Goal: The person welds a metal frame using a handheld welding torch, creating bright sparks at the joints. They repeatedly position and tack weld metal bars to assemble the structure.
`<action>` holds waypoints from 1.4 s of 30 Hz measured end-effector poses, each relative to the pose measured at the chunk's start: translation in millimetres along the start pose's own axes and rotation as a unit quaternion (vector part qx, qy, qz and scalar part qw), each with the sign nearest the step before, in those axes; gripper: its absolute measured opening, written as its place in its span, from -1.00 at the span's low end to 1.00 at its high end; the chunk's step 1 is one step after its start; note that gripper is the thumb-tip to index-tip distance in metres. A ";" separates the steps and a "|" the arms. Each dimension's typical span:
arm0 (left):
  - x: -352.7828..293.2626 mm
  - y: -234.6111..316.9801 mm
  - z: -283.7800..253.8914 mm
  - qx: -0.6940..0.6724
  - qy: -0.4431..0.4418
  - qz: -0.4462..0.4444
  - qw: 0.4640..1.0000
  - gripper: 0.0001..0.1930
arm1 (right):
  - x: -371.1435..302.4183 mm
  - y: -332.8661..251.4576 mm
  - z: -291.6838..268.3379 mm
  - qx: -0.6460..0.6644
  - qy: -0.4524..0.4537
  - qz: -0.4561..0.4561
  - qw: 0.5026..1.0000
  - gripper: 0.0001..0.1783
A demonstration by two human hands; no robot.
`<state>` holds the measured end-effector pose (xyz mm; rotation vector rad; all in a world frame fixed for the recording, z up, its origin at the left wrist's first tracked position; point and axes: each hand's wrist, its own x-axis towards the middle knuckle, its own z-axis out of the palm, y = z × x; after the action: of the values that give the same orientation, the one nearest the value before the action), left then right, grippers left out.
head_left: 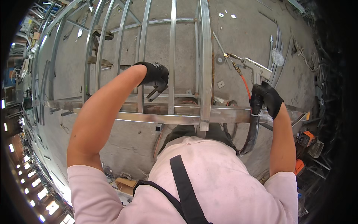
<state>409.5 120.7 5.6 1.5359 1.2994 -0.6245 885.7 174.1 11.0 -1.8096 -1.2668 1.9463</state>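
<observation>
My right hand (265, 98), in a black glove, is closed round the handle of a welding gun (257, 69). The gun's metal body slants up and to the left, its nozzle toward the middle. An orange hose (245, 86) joins it near the nozzle, and a thick black cable (251, 136) hangs below my hand. Above the metal frame (206, 67), my left hand (156, 76) is curled in a black glove beside an upright bar. A short dark piece pokes out under its fingers; what it is does not show clearly.
The frame's long square-tube rail (160, 118) runs across in front of my body. Several parallel bars (173, 44) stretch away from it. Loose metal strips (278, 56) and small plates (220, 84) lie on the concrete floor. Orange-and-black equipment (306, 138) stands at the right, a cardboard box (126, 185) at lower left.
</observation>
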 end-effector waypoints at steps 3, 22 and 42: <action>-15.5 -1.8 -10.2 -0.038 0.054 0.037 0.997 -0.76 | -4.4 4.1 -0.3 0.006 -0.027 -0.006 1.000 -0.71; -90.5 50.2 39.3 -0.327 0.155 0.094 0.927 -0.74 | -49.8 -48.1 101.2 -0.194 -0.019 -0.297 0.935 -0.16; -5.4 29.9 68.1 -0.382 0.311 -0.080 0.867 -0.26 | -25.7 -49.1 240.0 -0.433 -0.076 -0.250 0.863 -0.60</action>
<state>449.7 58.8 -5.0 0.9681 1.8704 0.3382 658.9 81.2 35.6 -1.3397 -2.6395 1.3108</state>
